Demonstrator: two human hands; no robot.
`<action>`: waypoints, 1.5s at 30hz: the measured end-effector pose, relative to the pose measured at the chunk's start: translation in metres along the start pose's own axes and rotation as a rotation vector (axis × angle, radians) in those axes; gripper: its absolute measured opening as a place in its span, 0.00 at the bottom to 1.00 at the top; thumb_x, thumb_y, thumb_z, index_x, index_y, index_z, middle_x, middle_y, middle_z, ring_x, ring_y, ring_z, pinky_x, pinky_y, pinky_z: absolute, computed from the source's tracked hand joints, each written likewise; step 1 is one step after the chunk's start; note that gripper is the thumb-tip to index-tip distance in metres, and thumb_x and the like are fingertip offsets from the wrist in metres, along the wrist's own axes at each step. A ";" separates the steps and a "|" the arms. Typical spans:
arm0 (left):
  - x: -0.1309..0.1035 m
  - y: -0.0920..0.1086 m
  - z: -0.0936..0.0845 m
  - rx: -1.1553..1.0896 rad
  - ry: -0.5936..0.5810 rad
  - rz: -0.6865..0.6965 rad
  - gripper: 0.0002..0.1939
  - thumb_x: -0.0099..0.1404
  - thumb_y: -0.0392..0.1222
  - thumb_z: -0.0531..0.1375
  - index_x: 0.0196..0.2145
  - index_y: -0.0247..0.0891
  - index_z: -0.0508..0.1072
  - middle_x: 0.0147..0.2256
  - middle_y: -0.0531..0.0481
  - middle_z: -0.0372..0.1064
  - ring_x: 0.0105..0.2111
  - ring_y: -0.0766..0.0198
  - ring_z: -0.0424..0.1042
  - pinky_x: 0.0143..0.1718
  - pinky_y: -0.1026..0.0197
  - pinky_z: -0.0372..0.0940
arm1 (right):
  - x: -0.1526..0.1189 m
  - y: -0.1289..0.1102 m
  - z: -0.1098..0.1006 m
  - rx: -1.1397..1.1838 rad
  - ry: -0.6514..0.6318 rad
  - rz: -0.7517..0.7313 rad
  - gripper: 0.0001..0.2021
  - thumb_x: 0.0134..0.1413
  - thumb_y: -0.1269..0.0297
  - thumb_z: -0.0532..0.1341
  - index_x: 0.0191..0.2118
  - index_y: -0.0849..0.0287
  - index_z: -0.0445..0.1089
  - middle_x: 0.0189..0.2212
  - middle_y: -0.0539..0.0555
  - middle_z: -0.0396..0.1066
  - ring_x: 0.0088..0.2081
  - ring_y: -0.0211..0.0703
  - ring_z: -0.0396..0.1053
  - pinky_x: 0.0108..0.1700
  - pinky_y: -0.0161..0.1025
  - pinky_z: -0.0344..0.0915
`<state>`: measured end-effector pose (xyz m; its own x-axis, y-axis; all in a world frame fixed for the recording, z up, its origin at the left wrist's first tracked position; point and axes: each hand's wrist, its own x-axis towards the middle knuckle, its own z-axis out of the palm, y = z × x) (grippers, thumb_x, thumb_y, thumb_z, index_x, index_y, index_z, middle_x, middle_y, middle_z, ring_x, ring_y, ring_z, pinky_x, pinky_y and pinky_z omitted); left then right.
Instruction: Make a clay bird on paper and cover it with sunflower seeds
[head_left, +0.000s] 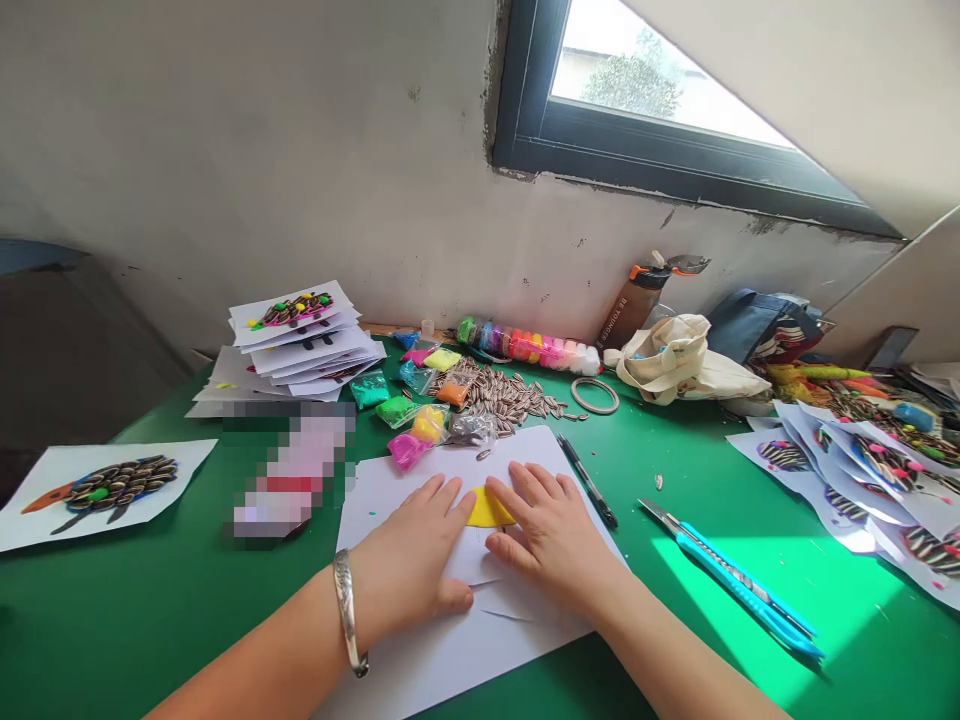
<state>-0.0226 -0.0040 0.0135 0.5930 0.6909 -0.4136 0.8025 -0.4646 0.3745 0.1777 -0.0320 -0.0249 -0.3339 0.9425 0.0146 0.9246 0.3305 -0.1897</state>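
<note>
A flat yellow piece of modelling clay (pixel 489 508) lies on a stack of white paper (pixel 442 680) in front of me. My left hand (pixel 424 545) rests on the paper with its fingers stretched out, the fingertips at the clay's left edge. On the other side my right hand (pixel 551 525) lies with fingers spread, its index finger touching the clay's right edge. Part of the clay is hidden under the fingers. Faint drawn lines show on the paper just below it. A black pen (pixel 589 482) lies along the paper's right edge.
Behind the paper are small bags of coloured clay (pixel 409 450) and a heap of sunflower seeds (pixel 510 395). A blue utility knife (pixel 739 580) lies at right. Seed-decorated sheets (pixel 862 470) lie far right, more are stacked (pixel 300 345) at back left. A brown bottle (pixel 634 300) leans by the wall.
</note>
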 end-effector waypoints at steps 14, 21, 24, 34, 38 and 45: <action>0.000 0.001 -0.002 -0.012 -0.036 -0.021 0.46 0.54 0.47 0.64 0.66 0.31 0.50 0.68 0.36 0.38 0.67 0.44 0.35 0.65 0.45 0.42 | -0.001 0.001 0.000 0.010 -0.047 -0.003 0.25 0.61 0.42 0.48 0.62 0.39 0.58 0.62 0.57 0.57 0.62 0.61 0.52 0.57 0.68 0.50; -0.002 -0.014 -0.005 -0.080 -0.023 0.055 0.51 0.52 0.56 0.66 0.66 0.35 0.48 0.68 0.38 0.40 0.67 0.43 0.38 0.65 0.44 0.45 | 0.001 -0.004 0.009 0.049 -0.063 -0.031 0.32 0.60 0.37 0.43 0.66 0.42 0.49 0.68 0.57 0.45 0.67 0.63 0.40 0.62 0.69 0.36; -0.002 -0.016 -0.006 -0.097 -0.016 0.052 0.51 0.52 0.58 0.66 0.65 0.33 0.50 0.67 0.36 0.43 0.66 0.42 0.40 0.64 0.43 0.46 | 0.001 -0.004 0.010 0.079 -0.093 -0.040 0.32 0.61 0.37 0.42 0.66 0.43 0.52 0.67 0.56 0.46 0.67 0.63 0.41 0.63 0.69 0.37; 0.003 -0.019 -0.005 -0.074 0.035 0.055 0.37 0.52 0.43 0.65 0.59 0.33 0.61 0.62 0.37 0.54 0.63 0.44 0.51 0.63 0.47 0.50 | 0.004 -0.006 0.013 0.071 -0.099 -0.027 0.31 0.60 0.37 0.43 0.64 0.40 0.54 0.67 0.55 0.47 0.66 0.64 0.42 0.62 0.69 0.40; 0.004 -0.022 -0.004 -0.032 0.041 0.011 0.42 0.50 0.45 0.66 0.60 0.33 0.59 0.65 0.36 0.46 0.66 0.44 0.43 0.64 0.48 0.47 | 0.003 -0.004 0.018 0.063 -0.091 -0.033 0.31 0.60 0.37 0.42 0.65 0.41 0.52 0.68 0.55 0.46 0.67 0.64 0.41 0.62 0.69 0.39; 0.007 -0.034 -0.001 0.003 0.095 0.099 0.41 0.47 0.49 0.69 0.57 0.33 0.63 0.61 0.36 0.54 0.63 0.44 0.50 0.61 0.49 0.53 | 0.002 -0.008 0.017 -0.020 -0.062 -0.059 0.35 0.60 0.37 0.45 0.68 0.46 0.45 0.69 0.58 0.39 0.68 0.63 0.35 0.64 0.67 0.35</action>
<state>-0.0454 0.0172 -0.0013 0.6601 0.6912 -0.2941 0.7409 -0.5343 0.4070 0.1668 -0.0335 -0.0399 -0.3978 0.9167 -0.0363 0.9063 0.3866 -0.1708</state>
